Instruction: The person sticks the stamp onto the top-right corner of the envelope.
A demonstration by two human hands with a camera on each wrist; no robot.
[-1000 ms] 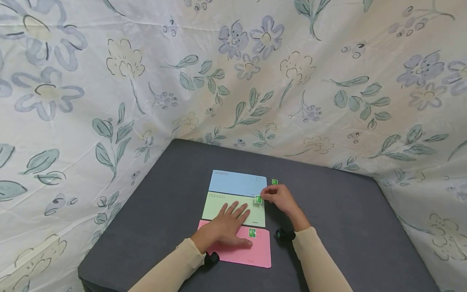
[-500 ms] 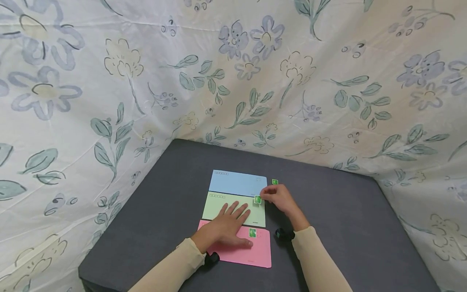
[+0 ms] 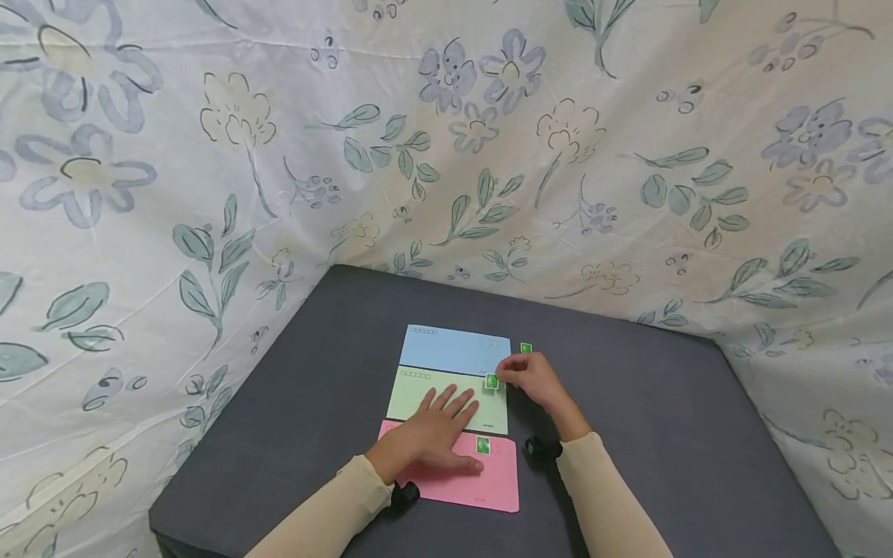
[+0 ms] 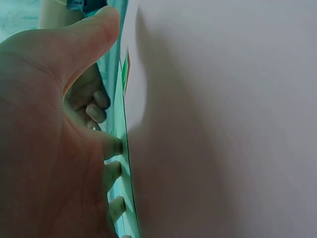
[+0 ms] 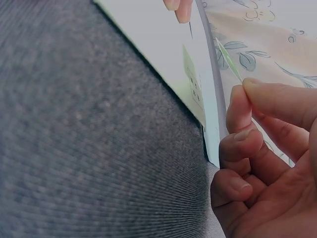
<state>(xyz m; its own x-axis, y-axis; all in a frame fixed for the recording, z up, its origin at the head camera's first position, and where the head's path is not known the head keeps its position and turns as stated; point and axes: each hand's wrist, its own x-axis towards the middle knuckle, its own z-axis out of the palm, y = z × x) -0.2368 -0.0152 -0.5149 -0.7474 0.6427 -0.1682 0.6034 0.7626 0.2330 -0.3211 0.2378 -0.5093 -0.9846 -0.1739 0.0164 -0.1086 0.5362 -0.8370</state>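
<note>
Bears tiny, unreadable print (image 3: 487, 425) on a pink envelope (image 3: 491, 488) nearer than the pinch, a green envelope (image 3: 412, 394) beneath it and a blue envelope (image 3: 449, 350) just beyond. Spreads the left hand (image 3: 432, 438) across pink and green. In the right hand (image 3: 534, 380), pinches a green stamp (image 3: 491, 381) just above the green envelope.

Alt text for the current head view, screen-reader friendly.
A person's right hand pinches a green stamp over the upper right corner of a green envelope, while the left hand spreads across it and a pink envelope bearing a second stamp. A blue envelope lies beyond on the dark table, with a third stamp to its right.
</note>
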